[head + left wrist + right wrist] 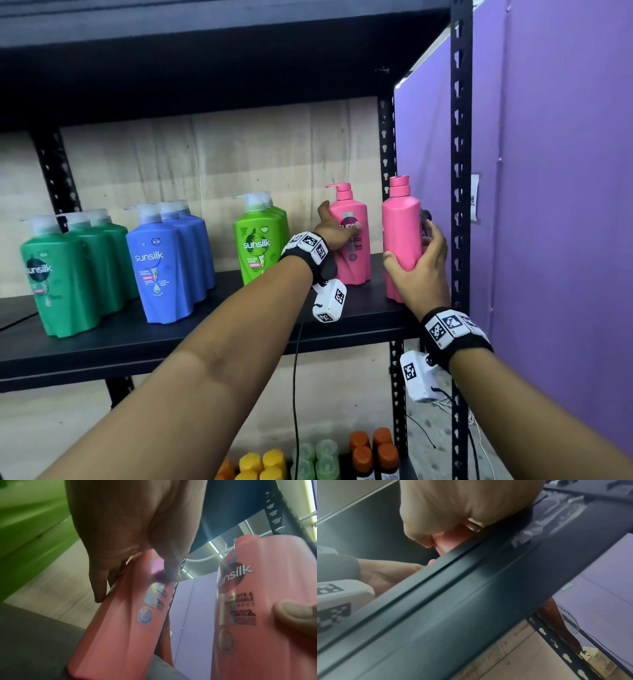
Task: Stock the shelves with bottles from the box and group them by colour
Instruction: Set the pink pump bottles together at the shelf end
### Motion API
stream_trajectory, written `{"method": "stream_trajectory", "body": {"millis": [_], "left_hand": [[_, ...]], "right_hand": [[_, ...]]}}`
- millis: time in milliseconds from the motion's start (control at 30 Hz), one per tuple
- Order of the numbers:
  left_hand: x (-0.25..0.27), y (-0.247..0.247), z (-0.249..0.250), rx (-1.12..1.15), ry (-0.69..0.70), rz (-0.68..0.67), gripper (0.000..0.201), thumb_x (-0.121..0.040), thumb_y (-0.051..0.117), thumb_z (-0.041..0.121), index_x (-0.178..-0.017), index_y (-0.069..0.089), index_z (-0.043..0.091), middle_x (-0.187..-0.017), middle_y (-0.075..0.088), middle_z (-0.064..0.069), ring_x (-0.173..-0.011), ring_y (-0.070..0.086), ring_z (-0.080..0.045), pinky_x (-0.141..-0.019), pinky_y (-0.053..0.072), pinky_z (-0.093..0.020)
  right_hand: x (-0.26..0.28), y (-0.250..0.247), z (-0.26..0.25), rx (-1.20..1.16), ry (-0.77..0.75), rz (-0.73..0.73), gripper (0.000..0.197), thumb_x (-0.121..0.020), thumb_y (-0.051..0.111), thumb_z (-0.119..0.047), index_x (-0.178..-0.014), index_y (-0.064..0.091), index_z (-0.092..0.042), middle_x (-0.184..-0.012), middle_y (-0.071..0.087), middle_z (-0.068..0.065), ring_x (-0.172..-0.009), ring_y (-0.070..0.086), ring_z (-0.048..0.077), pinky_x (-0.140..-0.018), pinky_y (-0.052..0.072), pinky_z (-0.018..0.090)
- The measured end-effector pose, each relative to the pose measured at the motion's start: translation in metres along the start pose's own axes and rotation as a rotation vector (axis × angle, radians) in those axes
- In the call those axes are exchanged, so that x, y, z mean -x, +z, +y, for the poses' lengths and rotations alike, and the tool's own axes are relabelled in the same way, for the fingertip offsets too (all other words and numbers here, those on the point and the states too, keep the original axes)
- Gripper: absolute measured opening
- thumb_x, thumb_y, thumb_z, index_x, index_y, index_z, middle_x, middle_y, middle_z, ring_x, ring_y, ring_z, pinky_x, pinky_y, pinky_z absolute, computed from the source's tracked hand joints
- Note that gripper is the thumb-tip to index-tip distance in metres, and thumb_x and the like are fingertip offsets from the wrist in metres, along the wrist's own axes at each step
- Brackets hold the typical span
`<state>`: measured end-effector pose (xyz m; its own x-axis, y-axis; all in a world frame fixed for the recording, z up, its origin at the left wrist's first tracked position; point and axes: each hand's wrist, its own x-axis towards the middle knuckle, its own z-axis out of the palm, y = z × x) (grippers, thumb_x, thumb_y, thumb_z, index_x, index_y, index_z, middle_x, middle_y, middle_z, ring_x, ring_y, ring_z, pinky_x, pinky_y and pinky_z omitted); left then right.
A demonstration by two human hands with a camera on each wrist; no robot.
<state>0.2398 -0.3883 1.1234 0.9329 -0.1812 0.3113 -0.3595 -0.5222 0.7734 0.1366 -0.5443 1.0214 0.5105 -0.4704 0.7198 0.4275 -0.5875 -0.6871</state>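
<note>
Your left hand (334, 229) grips one pink bottle (352, 240) standing on the black shelf (137, 335), thumb across its label. Your right hand (423, 274) wraps around a second pink bottle (400, 236) just to its right, near the shelf post (460, 171) (label turned away from you). Left of them stand light green bottles (258, 243), blue bottles (164, 263) and dark green bottles (58, 274).

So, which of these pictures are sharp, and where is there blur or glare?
Head view: sharp, wide-angle bend in the rack post. Left wrist view: soft, with glare on the label of the pink Sunsilk bottle. Right wrist view: the shelf edge is smeared, the right hand overexposed.
</note>
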Motion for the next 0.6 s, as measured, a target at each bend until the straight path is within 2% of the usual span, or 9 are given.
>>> {"method": "stream_trajectory", "body": {"millis": [67,167,267,333,433,500,533,567,600], "left_hand": [[0.009,-0.002,-0.003,-0.018,-0.023,0.026,0.102,-0.091,0.070,0.043,-0.158,-0.005,0.027,-0.150,0.042,-0.016,-0.128,0.053,-0.036,-0.103,0.050,-0.048],[0.029,-0.003,-0.009,0.103,-0.061,0.057,0.091,-0.090,0.070,0.043,-0.154,0.006,0.032,-0.145,0.045,-0.015,-0.125,0.054,-0.035,-0.096,0.056,-0.050],[0.053,0.001,-0.018,0.215,-0.103,0.005,0.074,-0.092,0.069,0.041,-0.145,0.019,0.031,-0.139,0.051,-0.007,-0.119,0.059,-0.028,-0.087,0.060,-0.049],[0.064,0.006,-0.026,0.238,-0.128,-0.085,0.069,-0.093,0.068,0.042,-0.145,0.024,0.029,-0.135,0.052,-0.002,-0.117,0.058,-0.024,-0.089,0.059,-0.046],[0.076,0.014,-0.039,0.311,-0.132,-0.209,0.065,-0.094,0.068,0.042,-0.146,0.032,0.026,-0.128,0.054,0.002,-0.119,0.053,-0.019,-0.098,0.048,-0.039],[0.081,0.020,-0.051,0.409,-0.098,-0.194,0.063,-0.092,0.072,0.037,-0.143,0.037,0.025,-0.122,0.059,0.004,-0.111,0.057,-0.012,-0.088,0.047,-0.028],[0.083,0.025,-0.056,0.425,-0.053,-0.165,0.063,-0.090,0.075,0.033,-0.141,0.039,0.024,-0.119,0.062,0.004,-0.107,0.060,-0.010,-0.084,0.049,-0.024],[0.084,0.028,-0.060,0.415,-0.002,-0.141,0.063,-0.088,0.078,0.031,-0.139,0.042,0.024,-0.120,0.064,0.002,-0.108,0.063,-0.011,-0.088,0.051,-0.023],[0.085,0.031,-0.062,0.389,0.035,-0.128,0.063,-0.084,0.081,0.031,-0.137,0.045,0.024,-0.125,0.064,-0.001,-0.114,0.062,-0.014,-0.098,0.051,-0.027]], "right_hand": [[0.001,-0.001,0.000,-0.017,0.011,0.000,0.088,-0.079,0.073,-0.045,-0.148,0.021,-0.029,-0.142,0.045,0.010,-0.113,0.059,0.032,-0.088,0.054,0.047],[0.004,-0.003,-0.001,-0.026,0.010,-0.017,0.082,-0.075,0.064,-0.056,-0.143,0.026,-0.031,-0.130,0.058,0.009,-0.108,0.063,0.033,-0.086,0.055,0.045],[0.004,-0.004,-0.002,-0.048,0.017,-0.063,0.080,-0.073,0.060,-0.064,-0.139,0.028,-0.033,-0.127,0.060,0.009,-0.112,0.062,0.031,-0.095,0.053,0.049],[0.001,-0.005,-0.002,-0.060,0.031,-0.097,0.080,-0.072,0.064,-0.070,-0.135,0.030,-0.033,-0.126,0.061,0.009,-0.115,0.060,0.031,-0.099,0.050,0.049],[-0.002,-0.003,-0.001,-0.094,0.057,-0.157,0.067,-0.077,0.074,-0.061,-0.123,0.032,-0.036,-0.122,0.063,0.004,-0.113,0.062,0.027,-0.096,0.050,0.041],[-0.003,-0.001,0.002,-0.105,0.072,-0.188,0.057,-0.082,0.075,-0.056,-0.121,0.036,-0.039,-0.119,0.064,-0.002,-0.107,0.064,0.019,-0.086,0.049,0.029],[-0.004,-0.001,0.005,-0.100,0.071,-0.184,0.053,-0.083,0.074,-0.055,-0.122,0.042,-0.038,-0.120,0.063,-0.003,-0.107,0.064,0.018,-0.085,0.048,0.027],[-0.006,0.000,0.006,-0.087,0.060,-0.182,0.052,-0.085,0.071,-0.055,-0.126,0.047,-0.035,-0.122,0.062,-0.003,-0.110,0.063,0.019,-0.088,0.048,0.028],[-0.007,0.001,0.006,-0.076,0.048,-0.194,0.054,-0.086,0.068,-0.056,-0.130,0.051,-0.030,-0.127,0.060,-0.001,-0.113,0.061,0.020,-0.094,0.049,0.033]]}}
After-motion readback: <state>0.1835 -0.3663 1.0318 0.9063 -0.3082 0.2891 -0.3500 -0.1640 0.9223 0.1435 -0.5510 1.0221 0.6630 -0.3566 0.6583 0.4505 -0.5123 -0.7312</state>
